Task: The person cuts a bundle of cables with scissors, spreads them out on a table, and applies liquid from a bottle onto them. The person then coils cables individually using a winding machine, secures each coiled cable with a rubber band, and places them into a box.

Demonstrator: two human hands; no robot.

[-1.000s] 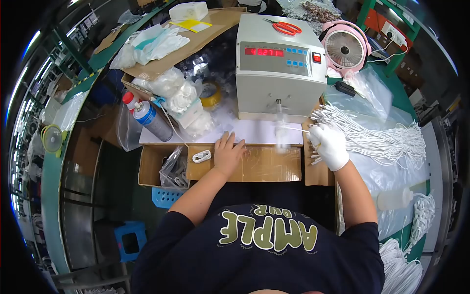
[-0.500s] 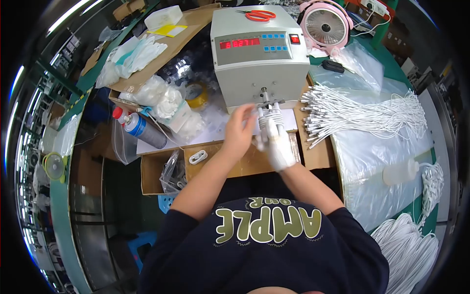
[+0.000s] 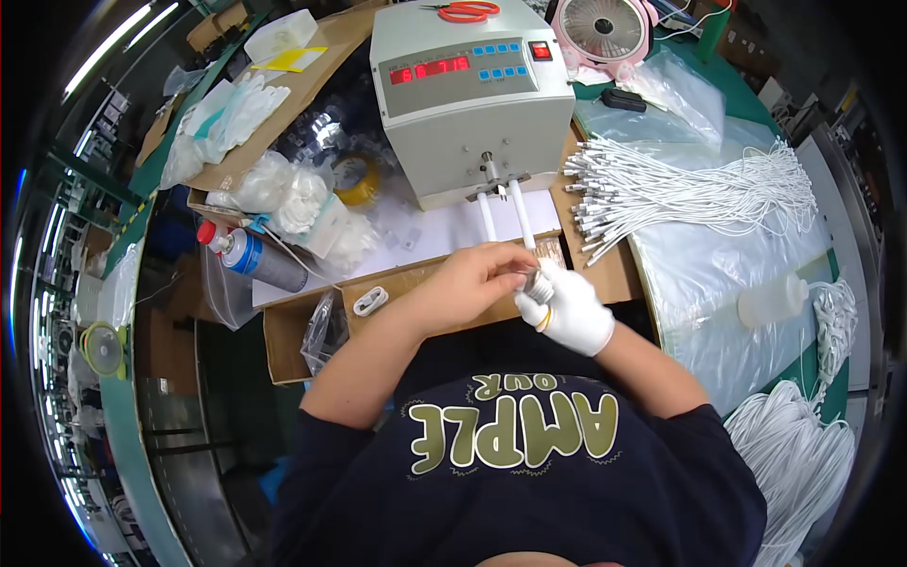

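A small coil of white cable [image 3: 539, 286] is held between my two hands, in front of the winding machine [image 3: 472, 123]. My gloved right hand [image 3: 572, 307] is closed around the coil. My bare left hand [image 3: 477, 282] has its fingers bent and pressed against the coil from the left; the fingertips partly cover it. Above my hands, the machine's two white prongs [image 3: 521, 215] stick out with no cable wound on them. Its red digits glow on the display.
White cables [image 3: 690, 194] lie bundled on the right, with a larger pile [image 3: 789, 472] at the lower right. A spray can [image 3: 265, 258] and bagged items stand left. Red-handled scissors [image 3: 468, 11] rest on the machine beside a pink fan [image 3: 605, 33]. One coiled cable [image 3: 370, 300] sits on the cardboard box's edge.
The coil has come off the machine's prongs and moved down toward my body in my right hand. My left hand has moved down and right to meet it. The display digits differ.
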